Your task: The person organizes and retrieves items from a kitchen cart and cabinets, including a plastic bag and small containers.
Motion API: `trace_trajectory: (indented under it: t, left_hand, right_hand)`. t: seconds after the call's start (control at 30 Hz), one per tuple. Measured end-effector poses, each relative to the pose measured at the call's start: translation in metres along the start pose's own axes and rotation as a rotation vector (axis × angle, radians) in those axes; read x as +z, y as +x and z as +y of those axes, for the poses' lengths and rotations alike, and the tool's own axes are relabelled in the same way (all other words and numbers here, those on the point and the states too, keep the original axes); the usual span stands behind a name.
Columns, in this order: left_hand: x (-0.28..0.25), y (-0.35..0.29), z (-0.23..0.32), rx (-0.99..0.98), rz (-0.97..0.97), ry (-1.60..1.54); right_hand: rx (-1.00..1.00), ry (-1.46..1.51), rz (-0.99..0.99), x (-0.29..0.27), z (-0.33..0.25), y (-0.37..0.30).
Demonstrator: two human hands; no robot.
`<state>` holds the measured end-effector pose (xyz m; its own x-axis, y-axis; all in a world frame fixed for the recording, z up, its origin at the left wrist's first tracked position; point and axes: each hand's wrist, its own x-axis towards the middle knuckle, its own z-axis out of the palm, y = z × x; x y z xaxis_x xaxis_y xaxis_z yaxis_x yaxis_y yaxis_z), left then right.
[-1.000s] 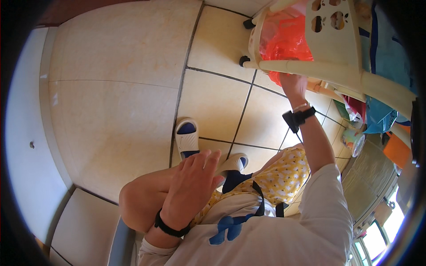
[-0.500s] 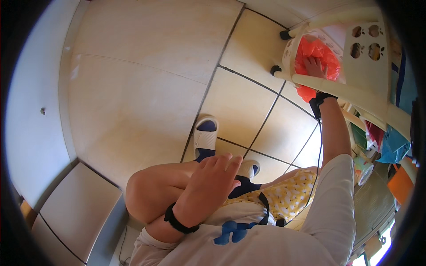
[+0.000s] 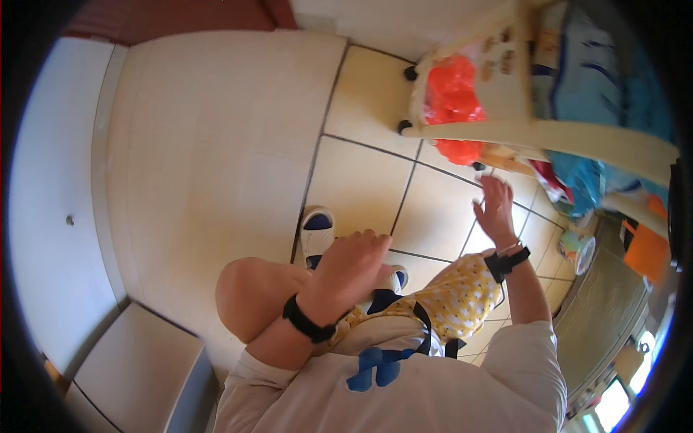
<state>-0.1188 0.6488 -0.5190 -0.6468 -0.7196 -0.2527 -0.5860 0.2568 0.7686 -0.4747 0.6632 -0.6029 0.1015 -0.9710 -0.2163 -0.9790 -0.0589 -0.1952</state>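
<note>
My right hand (image 3: 497, 211) is in the air beside the cream shelf rack (image 3: 498, 132), its fingers apart and nothing in them. A crumpled red plastic bag (image 3: 453, 90) sits in the rack's lowest level, with part of it hanging below the side rail; my right hand is apart from it. Over my lap, my left hand (image 3: 354, 267) is raised with its back showing. Its fingers are loosely bent, the thumb stands off from them, and no held thing shows. Both wrists wear black bands.
Blue plastic packages (image 3: 588, 72) fill the rack's upper part at the right. An orange bag (image 3: 644, 251) hangs near a clear plastic container (image 3: 583, 254). A grey-white cabinet (image 3: 137, 361) stands at lower left, and a white door (image 3: 54, 180) lines the left side.
My right hand has come out of the red bag and drawn back toward me. The left hand's fingers have bent more. The view has shifted, showing more of the rack.
</note>
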Motion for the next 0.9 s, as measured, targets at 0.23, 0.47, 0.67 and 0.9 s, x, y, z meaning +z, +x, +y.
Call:
trace_trajectory:
  t: [0.23, 0.47, 0.67, 0.9]
  left_hand:
    - [-0.021, 0.049, 0.02, -0.014, -0.121, -0.068]
    - [-0.028, 0.057, 0.025, 0.198, 0.076, 0.144]
    - [-0.029, 0.017, -0.012, 0.098, 0.147, -0.091]
    - [-0.012, 0.03, -0.043, 0.063, 0.124, 0.106]
  right_hand:
    - [0.466, 0.396, -0.39, -0.003, 0.061, -0.185]
    - [0.744, 0.283, -0.191, 0.035, 0.042, -0.229]
    - [0.85, 0.355, 0.012, 0.022, 0.018, -0.234]
    - [0.831, 0.288, 0.313, 0.006, -0.001, -0.238]
